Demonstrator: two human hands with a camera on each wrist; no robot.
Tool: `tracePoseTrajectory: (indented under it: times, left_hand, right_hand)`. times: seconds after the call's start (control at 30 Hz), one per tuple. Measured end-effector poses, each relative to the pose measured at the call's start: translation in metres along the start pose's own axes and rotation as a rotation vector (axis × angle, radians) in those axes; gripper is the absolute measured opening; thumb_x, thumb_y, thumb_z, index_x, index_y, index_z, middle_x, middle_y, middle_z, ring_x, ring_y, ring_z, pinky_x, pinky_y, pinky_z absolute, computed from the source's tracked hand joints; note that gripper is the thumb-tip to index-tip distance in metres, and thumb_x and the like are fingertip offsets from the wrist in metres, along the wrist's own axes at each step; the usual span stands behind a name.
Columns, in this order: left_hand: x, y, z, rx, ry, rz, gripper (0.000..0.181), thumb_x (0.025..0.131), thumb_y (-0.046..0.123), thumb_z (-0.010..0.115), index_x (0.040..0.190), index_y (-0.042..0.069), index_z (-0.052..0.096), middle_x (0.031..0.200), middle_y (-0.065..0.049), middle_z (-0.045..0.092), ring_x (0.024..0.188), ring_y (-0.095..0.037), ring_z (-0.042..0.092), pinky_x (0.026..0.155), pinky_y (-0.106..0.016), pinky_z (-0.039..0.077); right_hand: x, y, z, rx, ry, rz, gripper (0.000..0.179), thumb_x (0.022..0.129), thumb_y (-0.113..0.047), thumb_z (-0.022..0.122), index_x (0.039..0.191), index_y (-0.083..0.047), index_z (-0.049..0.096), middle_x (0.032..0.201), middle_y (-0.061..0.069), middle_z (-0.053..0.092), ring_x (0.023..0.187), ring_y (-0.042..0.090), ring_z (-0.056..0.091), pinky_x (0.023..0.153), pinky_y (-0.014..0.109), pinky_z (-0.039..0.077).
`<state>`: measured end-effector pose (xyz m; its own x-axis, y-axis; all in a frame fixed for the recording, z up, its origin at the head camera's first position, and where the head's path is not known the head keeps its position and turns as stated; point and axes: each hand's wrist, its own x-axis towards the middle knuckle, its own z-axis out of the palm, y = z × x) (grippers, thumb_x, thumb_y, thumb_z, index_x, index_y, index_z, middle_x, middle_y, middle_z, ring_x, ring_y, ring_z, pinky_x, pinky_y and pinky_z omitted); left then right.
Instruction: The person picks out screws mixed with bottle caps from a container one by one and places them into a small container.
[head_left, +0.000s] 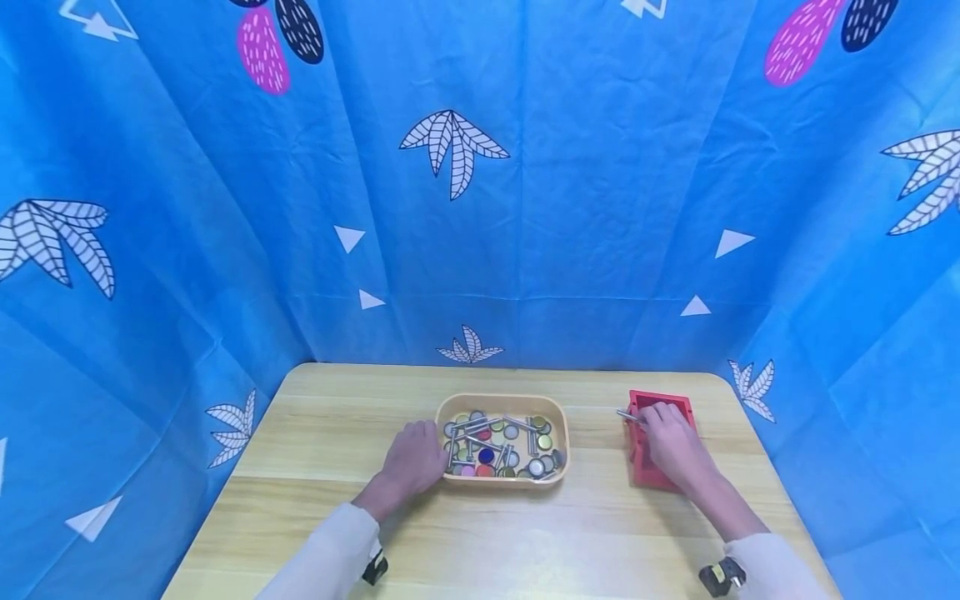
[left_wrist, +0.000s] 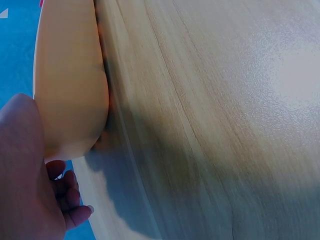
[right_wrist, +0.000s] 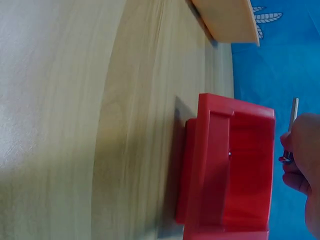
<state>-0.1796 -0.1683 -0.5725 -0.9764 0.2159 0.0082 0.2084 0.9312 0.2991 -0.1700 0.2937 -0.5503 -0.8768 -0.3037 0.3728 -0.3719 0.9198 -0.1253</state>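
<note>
Right hand (head_left: 675, 443): fingers clamped on one bolt (head_left: 629, 415), which is held over the red bin (head_left: 651, 478), its free end projecting past the bin's left side. Left hand (head_left: 417, 457): at the left end of the beige tray (head_left: 498, 482), thumb at the rim and fingers curled outside the end wall; the hold appears light and seems meant for steadying.

The tray stands on the desk (head_left: 577, 533), well apart from the bin, and contains further bolts (head_left: 483, 443) mixed with coloured caps (head_left: 486, 456).

Assessment: the step in hand is judged to be the transfer of one bolt from tray to bin, release not yet made. The next move calls for bringing the bolt's whole length inside the bin's opening, then parting the fingers. Released as it lies, it could catch on the side wall. The bin's full contents cannot be verified.
</note>
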Motion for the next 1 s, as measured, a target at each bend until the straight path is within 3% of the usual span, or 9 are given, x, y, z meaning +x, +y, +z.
tracePoseTrajectory:
  times: [0.27,0.67,1.0]
  left_hand:
    - [-0.001,0.000,-0.002,0.007,-0.007,-0.006,0.024,0.089,0.025,0.063,0.093,0.002,0.057,0.079,-0.007,0.052,0.068,-0.021,0.047,0.061,-0.034,0.040]
    - [-0.001,-0.001,-0.002,-0.002,-0.002,0.010,0.024,0.089,0.024,0.063,0.094,0.001,0.058,0.079,-0.006,0.052,0.068,-0.020,0.046,0.061,-0.033,0.040]
    - [-0.001,0.002,-0.001,-0.009,-0.010,-0.002,0.026,0.088,0.024,0.062,0.096,0.000,0.058,0.079,-0.007,0.051,0.068,-0.020,0.046,0.061,-0.032,0.040]
  right_hand:
    - [-0.002,0.010,0.000,0.001,-0.009,0.039,0.027,0.083,0.007,0.071,0.109,0.004,0.064,0.102,0.018,0.067,0.100,0.035,0.063,0.094,0.053,0.056]
    - [-0.009,0.022,0.002,-0.047,0.054,0.016,0.032,0.073,0.013,0.070,0.103,0.006,0.064,0.096,0.020,0.065,0.093,0.035,0.062,0.089,0.050,0.057]
    - [-0.014,0.027,-0.001,-0.089,0.069,0.020,0.029,0.073,0.015,0.070,0.100,0.008,0.063,0.092,0.022,0.063,0.089,0.036,0.060,0.085,0.048,0.057]
